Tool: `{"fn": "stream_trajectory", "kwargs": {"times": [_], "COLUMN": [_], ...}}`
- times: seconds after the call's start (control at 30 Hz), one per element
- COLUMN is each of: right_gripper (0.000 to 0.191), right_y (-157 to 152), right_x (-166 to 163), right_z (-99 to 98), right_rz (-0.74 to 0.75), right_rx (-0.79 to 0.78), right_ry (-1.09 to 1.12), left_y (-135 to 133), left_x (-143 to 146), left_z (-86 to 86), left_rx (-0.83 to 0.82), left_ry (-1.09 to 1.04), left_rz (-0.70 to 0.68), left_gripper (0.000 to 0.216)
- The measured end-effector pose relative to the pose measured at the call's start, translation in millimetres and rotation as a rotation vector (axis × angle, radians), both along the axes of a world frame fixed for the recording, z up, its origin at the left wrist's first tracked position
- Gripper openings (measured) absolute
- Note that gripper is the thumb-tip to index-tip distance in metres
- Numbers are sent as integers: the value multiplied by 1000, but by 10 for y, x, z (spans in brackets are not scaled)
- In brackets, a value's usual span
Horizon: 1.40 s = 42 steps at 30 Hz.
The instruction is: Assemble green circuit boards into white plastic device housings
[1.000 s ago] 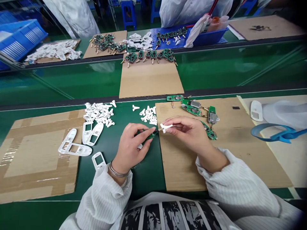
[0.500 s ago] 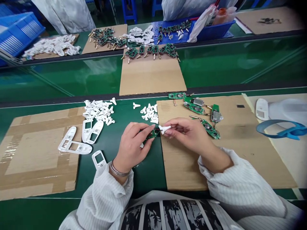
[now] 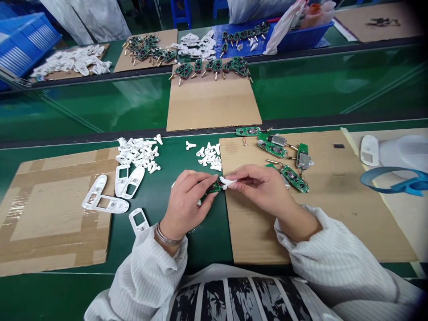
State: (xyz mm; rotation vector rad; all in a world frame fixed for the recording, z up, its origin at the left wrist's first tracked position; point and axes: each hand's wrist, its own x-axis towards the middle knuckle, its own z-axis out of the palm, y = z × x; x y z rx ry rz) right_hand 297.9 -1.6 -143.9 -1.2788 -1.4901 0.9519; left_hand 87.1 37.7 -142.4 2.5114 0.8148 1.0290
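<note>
Head view: one camera is looking down at both hands over the near edge of the work area.
Left hand: the left hand (image 3: pixel 187 200) is pinching a small green circuit board (image 3: pixel 214 186) between thumb and fingertips, just above the green tabletop (image 3: pixel 157 200).
Right hand: the right hand (image 3: pixel 264 187) is gripping a small white plastic cap (image 3: pixel 228 182) by its wide end and pointing it at the board.
Contact: cap and board are meeting between the two hands, at the left edge of the large brown cardboard sheet (image 3: pixel 334 214). How deeply the cap is seating cannot be told.
Step in hand: judging by the grip, the cap is being fitted onto the board's end.
Next move calls for: a straight, gentle push along the board's axis, with the left hand bracing so the board is not bending.
Supply: a loose heap of white plastic caps (image 3: pixel 209 158) is lying just beyond the hands, and a larger heap of white pieces (image 3: pixel 138 154) is sitting farther left.
Waiting boards: several green circuit boards with metal motors (image 3: pixel 284 156) are resting on the cardboard sheet near the right hand.
Shells: white plastic housing shells (image 3: pixel 110 191) are lying to the left, well apart from the hands.
</note>
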Motion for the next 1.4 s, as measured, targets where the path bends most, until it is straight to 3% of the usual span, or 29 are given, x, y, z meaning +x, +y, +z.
{"fn": "stream_trajectory", "kwargs": {"times": [0.17,0.33,0.53,0.67,0.77,0.87,0.97,1.07,1.2,1.3,1.4], "right_gripper": [4,8,20,25,25,22,23,26,27,27,26], "right_y": [13,-5,-43,-16,-5,-20,-31,-22,-17,-29,-40], "right_x": [-3,-30,-78,-89,-94,-78,-13,59,79,88,119], "right_z": [38,54,40,33,32,49,69,91,130,135,110], "right_rz": [20,34,33,56,93,75,-24,-139,-156,-140,-136], "right_rx": [26,191,-10,-27,-44,16,1,-78,-100,-77,-49], "right_ry": [-109,-327,-156,-224,-210,-244,-116,94,161,146,51], "left_y": [-2,-41,-74,-82,-93,-54,60,166,182,174,196], "left_x": [16,42,74,81,95,28,-207,-491,-595,-489,-389], "left_z": [-6,7,14,-58,-95,-19,158,277,188,60,2], "left_rx": [-9,-32,-120,-189,-196,-214,-261,-222,-242,-328,-465], "left_ry": [-15,-48,-76,-68,-140,-184,-216,71,503,535,453], "left_rz": [-24,-25,53,114,80,23,153,357,333,348,359], "left_gripper": [36,33,26,45,54,57,51,23,27,39,14]}}
